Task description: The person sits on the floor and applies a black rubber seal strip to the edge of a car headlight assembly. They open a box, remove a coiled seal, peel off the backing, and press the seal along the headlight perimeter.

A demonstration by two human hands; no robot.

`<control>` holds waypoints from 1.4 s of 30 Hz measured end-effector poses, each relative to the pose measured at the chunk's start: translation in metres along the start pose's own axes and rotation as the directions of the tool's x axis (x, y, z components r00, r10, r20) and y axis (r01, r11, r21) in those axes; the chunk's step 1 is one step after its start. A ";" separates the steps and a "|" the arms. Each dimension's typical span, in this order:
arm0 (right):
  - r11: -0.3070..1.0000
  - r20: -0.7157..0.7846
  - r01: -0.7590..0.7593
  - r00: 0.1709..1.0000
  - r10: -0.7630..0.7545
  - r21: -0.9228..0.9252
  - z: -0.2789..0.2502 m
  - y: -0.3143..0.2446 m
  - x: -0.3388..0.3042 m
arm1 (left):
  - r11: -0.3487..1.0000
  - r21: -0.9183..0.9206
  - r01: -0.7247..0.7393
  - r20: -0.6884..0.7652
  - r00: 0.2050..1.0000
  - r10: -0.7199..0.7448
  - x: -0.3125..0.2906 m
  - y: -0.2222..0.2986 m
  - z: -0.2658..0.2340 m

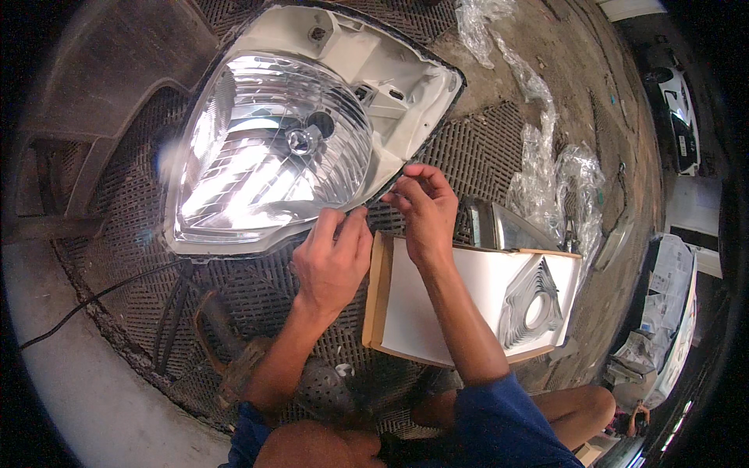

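A large headlight housing with its lens off lies in front of me. Its shiny chrome reflector faces up, and a bulb cap shows near the reflector's middle. A dark strip runs around the housing's pale rim. My left hand is at the near rim, its fingers bent and closed together. Just right of it, my right hand pinches at the same edge, thumb and fingers drawn in. Whatever lies between the fingertips of either hand is too small or hidden to make out.
An open carton with a white panel is under my right forearm. Beside it sits a clear lens-like part. Crumpled clear plastic trails across the ribbed mat. A dark cable runs left; a large dark panel stands upper left.
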State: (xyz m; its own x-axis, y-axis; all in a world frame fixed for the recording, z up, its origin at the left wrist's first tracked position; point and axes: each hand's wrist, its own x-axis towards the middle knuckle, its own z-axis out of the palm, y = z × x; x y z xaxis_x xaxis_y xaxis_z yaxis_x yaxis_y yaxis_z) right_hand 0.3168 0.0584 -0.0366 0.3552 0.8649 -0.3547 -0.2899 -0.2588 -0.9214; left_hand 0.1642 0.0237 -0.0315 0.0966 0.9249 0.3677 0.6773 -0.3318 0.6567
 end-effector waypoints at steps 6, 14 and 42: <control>0.829 0.057 0.185 0.981 -0.183 -0.528 -0.003 -0.017 -0.005 | 0.999 -0.049 0.008 -0.064 0.998 -0.011 0.002 -0.001 0.003; 0.501 0.248 0.415 0.896 -0.367 -0.759 0.003 -0.032 0.000 | 0.999 -0.049 0.013 -0.064 0.998 -0.017 0.004 -0.001 0.000; 0.999 -0.026 -0.035 0.999 0.034 -0.041 0.002 -0.012 0.011 | 1.000 -0.011 0.019 -0.056 0.998 -0.020 0.000 -0.001 0.004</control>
State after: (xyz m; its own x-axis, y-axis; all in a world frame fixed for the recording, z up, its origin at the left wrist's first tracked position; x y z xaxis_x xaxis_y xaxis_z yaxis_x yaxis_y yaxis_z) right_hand 0.3226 0.0720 -0.0290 0.3679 0.8441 -0.3900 -0.2654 -0.3067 -0.9141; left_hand 0.1659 0.0248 -0.0350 0.0421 0.9195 0.3908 0.6707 -0.3159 0.6711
